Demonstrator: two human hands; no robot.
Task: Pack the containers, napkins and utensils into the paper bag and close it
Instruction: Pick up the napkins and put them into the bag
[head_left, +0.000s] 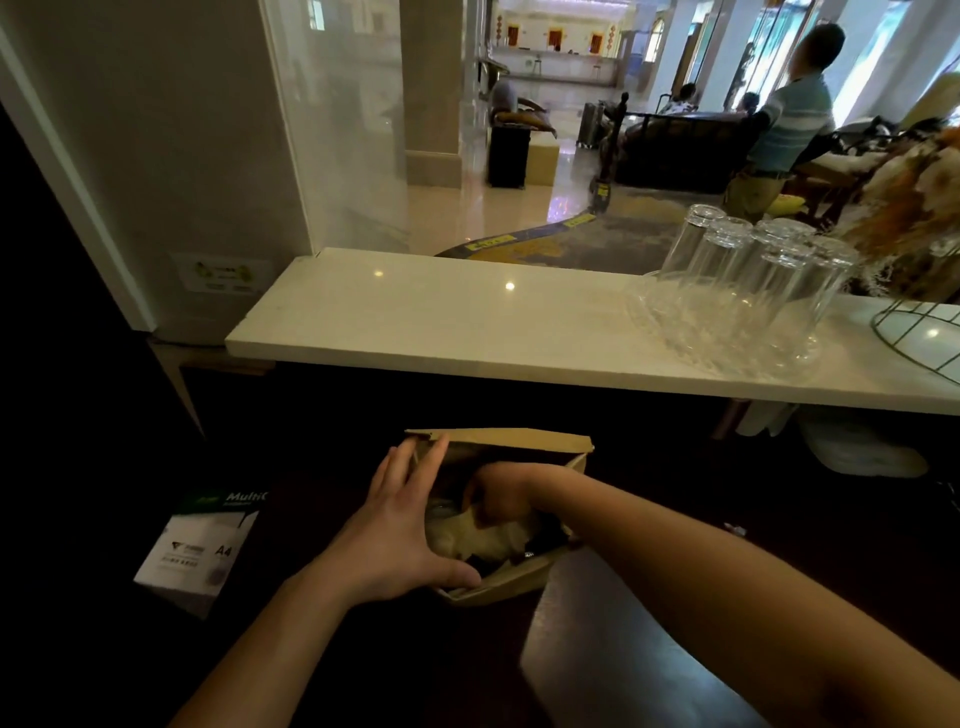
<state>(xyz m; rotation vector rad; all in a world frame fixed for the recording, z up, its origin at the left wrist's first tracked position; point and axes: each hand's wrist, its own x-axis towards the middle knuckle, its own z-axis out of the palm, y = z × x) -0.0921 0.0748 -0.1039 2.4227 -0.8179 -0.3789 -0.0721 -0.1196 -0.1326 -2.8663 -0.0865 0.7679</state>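
The left hand (402, 525) is spreading wide, holding open the brown paper bag (519, 577) on the dark desk (649, 649). The right hand (498, 491) is reaching inside, curled around pale napkins (483, 538). Beyond, upturned glasses (743, 291) are standing on a white counter (415, 322).

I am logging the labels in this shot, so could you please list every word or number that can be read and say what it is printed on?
"Multi", cut off after a partial letter: on the green band of the paper box.
"A4": on the white side of the same box.
Small print and logo on that box: too small to read.
Sticker on the wall: blurred, unreadable.
Yellow strips on the floor: unreadable.
Paper bag: no text seen.
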